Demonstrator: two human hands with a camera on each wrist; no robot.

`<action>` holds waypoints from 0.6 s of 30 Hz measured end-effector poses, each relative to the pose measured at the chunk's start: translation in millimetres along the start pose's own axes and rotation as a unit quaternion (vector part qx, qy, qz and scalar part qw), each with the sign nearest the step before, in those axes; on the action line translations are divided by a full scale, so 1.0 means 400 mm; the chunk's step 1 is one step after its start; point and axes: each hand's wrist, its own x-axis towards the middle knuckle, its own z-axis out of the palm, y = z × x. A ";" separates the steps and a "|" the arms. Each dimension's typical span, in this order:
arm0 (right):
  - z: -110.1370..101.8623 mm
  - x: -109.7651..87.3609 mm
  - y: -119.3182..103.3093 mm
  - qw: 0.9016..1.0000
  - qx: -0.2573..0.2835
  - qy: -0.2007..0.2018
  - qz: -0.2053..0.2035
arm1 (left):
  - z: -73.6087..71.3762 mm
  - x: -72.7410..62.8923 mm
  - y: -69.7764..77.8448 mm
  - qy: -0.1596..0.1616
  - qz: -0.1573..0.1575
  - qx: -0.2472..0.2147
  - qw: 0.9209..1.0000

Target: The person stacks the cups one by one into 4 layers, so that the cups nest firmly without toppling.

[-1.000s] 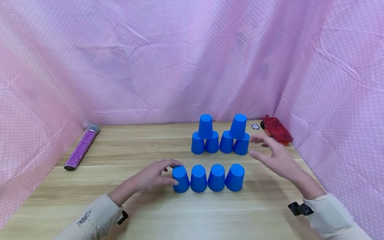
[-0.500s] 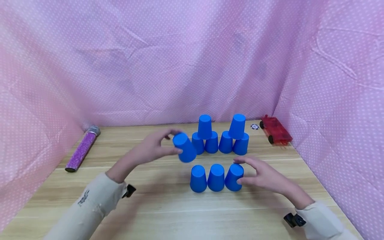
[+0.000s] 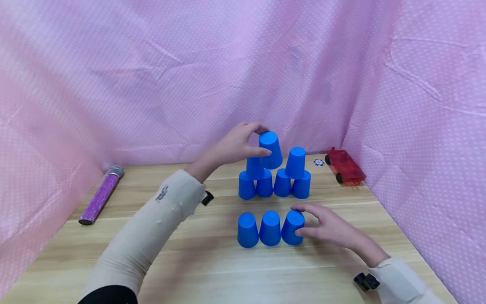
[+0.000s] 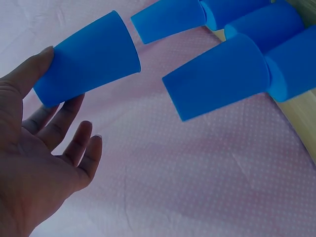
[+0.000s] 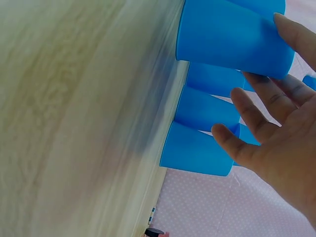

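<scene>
My left hand (image 3: pixel 238 142) holds an upside-down blue cup (image 3: pixel 271 151) between thumb and fingers, up in front of the stacked cups at the back. In the left wrist view that cup (image 4: pixel 91 59) is apart from the stacked ones. Each back stack has two base cups and one on top; the left top cup (image 3: pixel 254 169) is partly covered by the held cup, the right top cup (image 3: pixel 295 163) shows fully. Nearer stands a row of three upside-down cups. My right hand (image 3: pixel 332 226) pinches the rightmost, a blue cup (image 3: pixel 291 228), standing on the table.
The wooden table (image 3: pixel 197 270) is bounded by pink dotted cloth (image 3: pixel 190 84). A purple glitter microphone (image 3: pixel 100 198) lies at the left. At the back right are a red toy car (image 3: pixel 346 166) and a poker chip (image 3: pixel 319 162).
My left hand has lifted the leftmost cup of the front row and carried it up and right to the stacks. My right hand has come down from beside the stacks onto the row's rightmost cup.
</scene>
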 end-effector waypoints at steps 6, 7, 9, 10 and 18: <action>0.003 0.005 -0.004 1.000 0.007 -0.006 0.005 | 0.048 0.084 0.013 -0.023 -0.014 0.025 0.999; 0.004 0.005 -0.004 1.000 0.007 -0.005 0.004 | 0.055 0.095 0.014 -0.027 -0.017 0.033 0.999; 0.005 0.005 -0.003 1.000 0.007 -0.005 0.003 | 0.065 0.112 0.014 -0.036 -0.025 0.043 0.998; 0.005 0.005 -0.003 1.000 0.005 -0.004 0.003 | 0.068 0.117 0.013 -0.040 -0.032 0.043 0.998; 0.000 -0.001 -0.003 1.000 0.003 -0.001 0.004 | 0.093 0.139 -0.003 -0.068 -0.049 0.087 0.993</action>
